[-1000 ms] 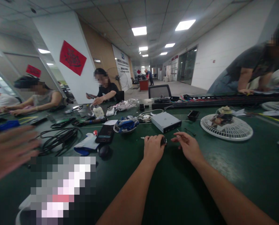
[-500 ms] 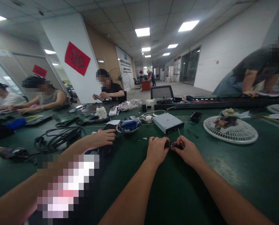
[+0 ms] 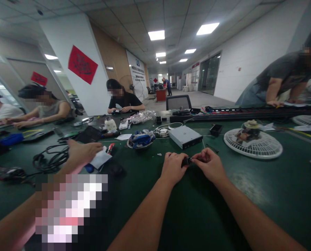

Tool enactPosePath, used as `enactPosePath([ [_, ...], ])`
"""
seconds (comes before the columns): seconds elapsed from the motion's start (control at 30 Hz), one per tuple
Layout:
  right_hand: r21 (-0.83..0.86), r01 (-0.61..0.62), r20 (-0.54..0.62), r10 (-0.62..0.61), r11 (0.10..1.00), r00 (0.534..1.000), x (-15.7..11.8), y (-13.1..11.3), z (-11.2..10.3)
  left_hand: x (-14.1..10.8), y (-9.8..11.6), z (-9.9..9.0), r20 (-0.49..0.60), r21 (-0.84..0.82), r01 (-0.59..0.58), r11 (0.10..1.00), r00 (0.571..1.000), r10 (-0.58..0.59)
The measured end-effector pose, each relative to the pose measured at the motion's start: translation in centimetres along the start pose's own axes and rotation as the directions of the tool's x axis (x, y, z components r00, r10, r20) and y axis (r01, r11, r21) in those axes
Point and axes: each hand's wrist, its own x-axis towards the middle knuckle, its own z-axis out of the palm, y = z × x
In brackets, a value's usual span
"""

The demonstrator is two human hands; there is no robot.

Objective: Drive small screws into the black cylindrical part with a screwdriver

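Note:
My left hand (image 3: 171, 169) grips a small black cylindrical part (image 3: 186, 161) at its end, low on the green bench mat (image 3: 239, 174). My right hand (image 3: 209, 165) pinches the same part from the other side, so the two hands nearly touch. A silver flat metal box (image 3: 185, 137) lies just beyond them. At the left, a co-worker's hand (image 3: 84, 152) rests on a white cloth (image 3: 101, 157).
A bowl holding blue-and-white gloves (image 3: 141, 140) stands beyond my left hand. To the right lies a white fan grille (image 3: 251, 143) with debris on it. Black cables (image 3: 51, 158) coil at the left. A long black strip (image 3: 241, 114) crosses the far bench, with co-workers around it.
My right hand has closed in from apart to pinch the black part, with both hands now together. The co-worker's hand has moved left, from the dark device onto the white cloth.

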Motion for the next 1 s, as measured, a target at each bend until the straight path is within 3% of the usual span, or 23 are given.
enactPosePath([
  [0.23,-0.188,-0.041,-0.044,0.033,0.981,0.998,0.2,0.8,-0.2,0.0,0.2,-0.4,0.004,-0.035,-0.042,0.998,0.999,0.042],
  [0.57,-0.541,0.052,0.072,-0.016,0.84,0.997,-0.1,0.2,0.0,0.0,0.1,-0.4,-0.01,-0.068,-0.101,0.993,0.995,0.1],
  [0.73,-0.496,0.069,0.105,-0.019,0.866,0.994,-0.2,0.1,0.0,-0.1,0.3,-0.2,-0.029,-0.039,-0.085,0.996,0.996,0.084],
  [1.0,-0.233,-0.057,-0.026,0.052,0.971,0.998,0.1,0.6,-0.2,0.0,0.0,0.0,-0.14,0.018,0.138,0.99,0.981,-0.134],
])
